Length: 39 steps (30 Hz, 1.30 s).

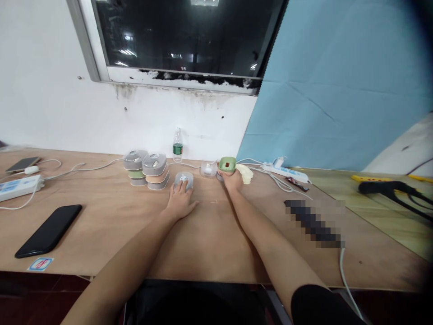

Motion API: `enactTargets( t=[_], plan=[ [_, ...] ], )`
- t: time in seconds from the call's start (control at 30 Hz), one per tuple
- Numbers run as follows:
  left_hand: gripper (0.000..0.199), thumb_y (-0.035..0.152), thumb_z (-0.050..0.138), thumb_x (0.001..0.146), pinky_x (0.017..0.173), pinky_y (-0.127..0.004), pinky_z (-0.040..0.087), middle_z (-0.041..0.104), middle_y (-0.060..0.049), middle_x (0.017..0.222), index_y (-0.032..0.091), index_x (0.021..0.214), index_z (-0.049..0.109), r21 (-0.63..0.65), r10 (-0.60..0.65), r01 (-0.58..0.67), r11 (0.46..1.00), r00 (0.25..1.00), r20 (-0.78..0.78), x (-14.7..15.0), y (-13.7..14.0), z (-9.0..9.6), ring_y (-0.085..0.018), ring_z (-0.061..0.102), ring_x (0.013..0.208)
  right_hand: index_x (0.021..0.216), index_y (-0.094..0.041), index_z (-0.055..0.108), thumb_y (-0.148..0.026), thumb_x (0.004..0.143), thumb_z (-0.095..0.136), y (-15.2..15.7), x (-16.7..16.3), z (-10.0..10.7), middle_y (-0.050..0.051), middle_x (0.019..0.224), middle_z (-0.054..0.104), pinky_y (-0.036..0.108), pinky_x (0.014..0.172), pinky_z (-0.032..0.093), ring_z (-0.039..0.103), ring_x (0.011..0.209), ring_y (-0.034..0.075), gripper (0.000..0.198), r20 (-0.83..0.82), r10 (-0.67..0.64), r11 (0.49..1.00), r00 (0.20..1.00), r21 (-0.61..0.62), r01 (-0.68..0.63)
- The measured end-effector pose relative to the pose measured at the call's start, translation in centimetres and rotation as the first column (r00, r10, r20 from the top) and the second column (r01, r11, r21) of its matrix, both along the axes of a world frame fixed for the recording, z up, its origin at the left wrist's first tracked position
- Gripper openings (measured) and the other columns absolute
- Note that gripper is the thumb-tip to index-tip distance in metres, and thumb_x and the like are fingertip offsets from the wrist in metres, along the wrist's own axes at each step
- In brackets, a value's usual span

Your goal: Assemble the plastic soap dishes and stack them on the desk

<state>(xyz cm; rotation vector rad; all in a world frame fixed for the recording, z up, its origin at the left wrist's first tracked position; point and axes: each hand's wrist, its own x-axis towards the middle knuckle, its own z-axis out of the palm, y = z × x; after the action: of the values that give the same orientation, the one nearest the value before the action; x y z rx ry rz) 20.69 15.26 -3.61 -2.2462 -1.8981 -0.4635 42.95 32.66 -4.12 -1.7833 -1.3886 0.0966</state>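
My left hand (181,201) lies on the table with its thumb stretched out and its fingers resting on a small box with a translucent lid (185,177). Farther right, my right hand (233,181) grips a small green plastic box (228,163), its fingers partly hidden behind it. Beside that, to the left, sits a clear plastic piece (208,169). Pale cream pieces (245,174) lie just right of the right hand. Left of my left hand stand two stacks of small lidded boxes in grey, green and peach, a nearer stack (155,171) and another stack (135,168).
A water bottle (177,146) stands against the wall. Power strips lie at the left (20,187) and back right (287,171), with white cables along the back. A black phone (49,230) lies front left; a blurred-out dark object (314,223) lies at right.
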Motion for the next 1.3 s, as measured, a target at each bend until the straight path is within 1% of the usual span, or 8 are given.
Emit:
enactTargets(
  t=[0.3, 0.67, 0.8, 0.9, 1.0, 1.1, 1.2, 1.3],
  plan=[
    [0.054, 0.057, 0.052, 0.083, 0.113, -0.057, 0.013, 0.029, -0.014, 0.153, 0.023, 0.124, 0.056, -0.013, 0.001, -0.001, 1.0, 1.0, 0.003, 0.1, -0.1, 0.1, -0.035, 0.022, 0.141, 0.105, -0.017, 0.055, -0.066, 0.059, 0.069, 0.0, 0.3, -0.3, 0.017, 0.109, 0.063, 0.039, 0.08, 0.048, 0.062, 0.098, 0.03, 0.069, -0.075, 0.037, 0.999, 0.997, 0.013, -0.036],
    [0.054, 0.057, 0.052, 0.083, 0.113, -0.058, 0.013, 0.029, -0.014, 0.153, 0.023, 0.125, 0.057, -0.015, 0.002, -0.002, 1.0, 1.0, -0.001, 0.0, 0.0, 0.1, -0.035, 0.023, 0.141, 0.112, -0.018, 0.051, -0.06, 0.063, 0.07, -0.2, 0.2, -0.2, 0.014, 0.11, 0.06, 0.04, 0.084, 0.046, 0.059, 0.1, 0.029, 0.067, -0.074, 0.043, 0.999, 0.996, -0.021, -0.045],
    [0.054, 0.058, 0.051, 0.083, 0.113, -0.057, 0.013, 0.029, -0.014, 0.153, 0.023, 0.124, 0.057, -0.009, 0.001, -0.001, 1.0, 1.0, -0.003, 0.0, -0.1, 0.2, -0.035, 0.023, 0.141, 0.122, -0.017, 0.047, -0.062, 0.068, 0.065, -0.8, -0.1, 0.0, 0.017, 0.124, 0.049, 0.039, 0.084, 0.046, 0.055, 0.106, 0.03, 0.072, 0.041, 0.017, 0.997, 0.999, 0.079, -0.02],
    [0.054, 0.058, 0.051, 0.083, 0.113, -0.058, 0.013, 0.029, -0.014, 0.154, 0.023, 0.125, 0.057, -0.007, 0.002, -0.002, 1.0, 1.0, -0.005, -0.1, 0.0, 0.1, -0.035, 0.023, 0.141, 0.125, -0.019, 0.048, -0.059, 0.08, 0.055, -0.9, -0.2, 0.6, 0.016, 0.133, 0.041, 0.038, 0.086, 0.045, 0.053, 0.11, 0.028, 0.061, 0.218, 0.087, 0.981, 0.972, 0.15, -0.121],
    [0.055, 0.058, 0.05, 0.084, 0.112, -0.058, 0.013, 0.028, -0.014, 0.154, 0.023, 0.126, 0.056, -0.011, -0.001, 0.0, 1.0, 1.0, -0.005, -0.1, 0.0, 0.0, -0.035, 0.023, 0.141, 0.124, -0.019, 0.052, -0.049, 0.087, 0.048, -0.4, 0.1, 1.7, 0.015, 0.131, 0.046, 0.037, 0.087, 0.044, 0.054, 0.109, 0.027, 0.048, 0.372, 0.189, 0.967, 0.909, 0.087, -0.237],
    [0.054, 0.058, 0.05, 0.084, 0.112, -0.057, 0.013, 0.028, -0.015, 0.154, 0.023, 0.125, 0.057, -0.01, -0.002, 0.002, 1.0, 1.0, -0.006, -0.1, 0.0, 0.0, -0.034, 0.023, 0.141, 0.121, -0.02, 0.057, -0.043, 0.087, 0.048, 0.6, 0.6, 3.0, 0.013, 0.123, 0.056, 0.037, 0.087, 0.044, 0.056, 0.106, 0.027, 0.042, 0.475, 0.29, 0.95, 0.831, -0.042, -0.308],
    [0.054, 0.058, 0.05, 0.084, 0.112, -0.057, 0.013, 0.029, -0.015, 0.153, 0.023, 0.124, 0.057, -0.011, -0.001, 0.001, 1.0, 1.0, -0.012, 0.0, 0.0, 0.2, -0.034, 0.024, 0.141, 0.119, -0.021, 0.061, -0.044, 0.086, 0.05, 1.3, 0.9, 4.0, 0.011, 0.117, 0.062, 0.037, 0.086, 0.044, 0.057, 0.105, 0.028, 0.041, 0.508, 0.386, 0.921, 0.77, -0.166, -0.352],
    [0.054, 0.058, 0.051, 0.083, 0.112, -0.057, 0.012, 0.029, -0.014, 0.153, 0.023, 0.124, 0.057, -0.016, 0.004, -0.004, 1.0, 1.0, -0.01, 0.0, -0.1, 0.2, -0.035, 0.023, 0.141, 0.117, -0.022, 0.063, -0.045, 0.085, 0.052, 1.7, 1.2, 4.2, 0.01, 0.119, 0.062, 0.035, 0.085, 0.044, 0.057, 0.105, 0.027, 0.04, 0.477, 0.416, 0.909, 0.774, -0.187, -0.373]
  ],
)
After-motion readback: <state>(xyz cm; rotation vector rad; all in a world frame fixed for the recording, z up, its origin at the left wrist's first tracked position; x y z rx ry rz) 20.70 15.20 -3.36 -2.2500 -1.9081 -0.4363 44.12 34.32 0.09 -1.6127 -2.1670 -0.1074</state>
